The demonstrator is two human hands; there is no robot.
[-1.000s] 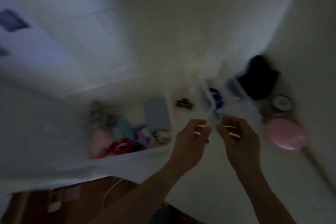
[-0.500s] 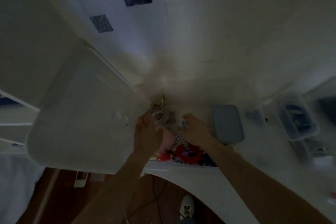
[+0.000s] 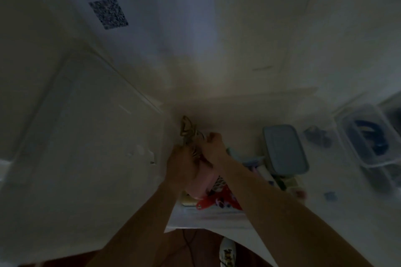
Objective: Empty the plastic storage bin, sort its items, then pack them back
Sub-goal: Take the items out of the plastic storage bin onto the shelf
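In the head view the picture is dark and soft, so the main risk is that the small gold hair clip [image 3: 187, 127], held over the crowded plastic storage bin [image 3: 208, 212] on the white tabletop [image 3: 249, 39], slips and falls among the other items. Both forearms reach forward and meet: the left hand [image 3: 181, 166] and the right hand [image 3: 213, 144] touch each other, fingers curled around the striped bundle [image 3: 196, 150] that carries the clip, though the exact grip I cannot tell.

Two bare forearms run up from the lower edge, no sleeves, watch or rings visible on the left hand [image 3: 181, 163] or right hand [image 3: 213, 144]; below, one white shoe [image 3: 226, 252] with dark patterned lacing
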